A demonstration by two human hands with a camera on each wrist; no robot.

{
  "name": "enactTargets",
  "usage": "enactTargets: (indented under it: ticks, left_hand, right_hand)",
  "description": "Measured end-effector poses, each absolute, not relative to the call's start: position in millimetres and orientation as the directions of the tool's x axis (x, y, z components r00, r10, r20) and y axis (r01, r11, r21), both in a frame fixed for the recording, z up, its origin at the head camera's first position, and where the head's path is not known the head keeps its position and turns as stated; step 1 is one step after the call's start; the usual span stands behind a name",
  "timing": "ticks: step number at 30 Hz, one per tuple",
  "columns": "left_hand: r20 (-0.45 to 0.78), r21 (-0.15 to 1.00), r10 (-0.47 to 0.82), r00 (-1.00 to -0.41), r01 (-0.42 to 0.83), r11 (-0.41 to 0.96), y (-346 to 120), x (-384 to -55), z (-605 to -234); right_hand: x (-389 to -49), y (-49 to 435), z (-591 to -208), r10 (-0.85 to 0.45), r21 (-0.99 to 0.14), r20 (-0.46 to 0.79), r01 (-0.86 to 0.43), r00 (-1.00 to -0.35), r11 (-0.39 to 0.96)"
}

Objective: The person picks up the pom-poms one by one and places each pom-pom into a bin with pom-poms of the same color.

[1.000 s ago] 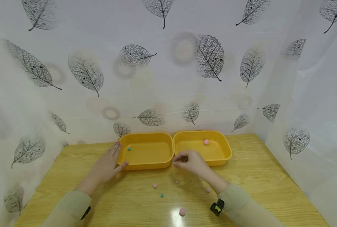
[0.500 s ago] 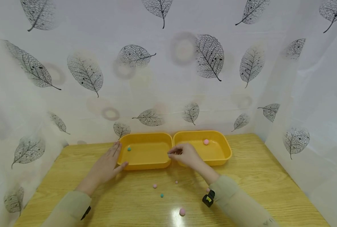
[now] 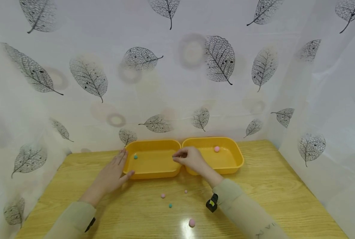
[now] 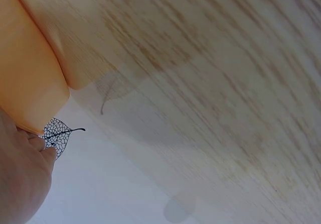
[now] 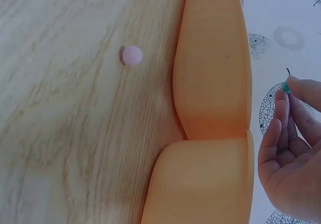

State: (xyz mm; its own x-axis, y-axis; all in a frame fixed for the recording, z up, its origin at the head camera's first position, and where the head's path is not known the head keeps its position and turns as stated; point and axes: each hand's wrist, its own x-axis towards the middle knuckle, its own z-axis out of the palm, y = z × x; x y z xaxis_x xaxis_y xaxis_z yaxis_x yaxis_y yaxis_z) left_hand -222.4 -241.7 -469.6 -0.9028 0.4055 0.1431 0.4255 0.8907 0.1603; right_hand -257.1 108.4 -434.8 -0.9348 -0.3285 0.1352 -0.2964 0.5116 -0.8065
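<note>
The trays [image 3: 153, 175] are showing smooth plastic with a soft sheen. The table [image 3: 285, 199] is displaying wood grain and giving off a glossy glare. The curtain [image 3: 177, 89] is hanging in thin, smooth sheeting. The balls [image 5: 132, 56] are looking matt; the sleeves [image 3: 240, 205] are appearing as matt cloth.

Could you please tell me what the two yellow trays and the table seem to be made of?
The left tray and right tray look like smooth moulded plastic with a slight sheen, given their even colour and rounded corners. The table shows wood grain and a bright reflection, suggesting gloss; solid wood or printed laminate, I can't tell.
</note>
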Motion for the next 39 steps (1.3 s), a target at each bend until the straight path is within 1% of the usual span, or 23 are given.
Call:
enactTargets:
  ticks: [14,21,27,39]
  left_hand:
    - [0.144,0.148,0.406,-0.903,0.425,0.893,-243.5,-223.1,-471.1]
    - [0.143,0.156,0.402,-0.904,0.422,0.893,-243.5,-223.7,-472.0]
    - [0.15,0.153,0.403,-0.903,0.424,0.893,-243.6,-224.4,-473.3]
    - [0.16,0.154,0.411,-0.897,0.434,0.888,-241.8,-224.5,-471.4]
  right_hand:
    - [-265.9,94.9,-437.1,-0.327,-0.829,0.136,-0.288,-0.935,0.479]
    - [-267.3,90.7,-441.7,-0.305,-0.841,0.108,-0.25,-0.946,0.479]
    - [-266.8,90.9,-444.3,-0.332,-0.845,0.112,-0.266,-0.937,0.463]
    - [-268.5,90.9,-450.9,-0.357,-0.814,0.135,-0.309,-0.924,0.492]
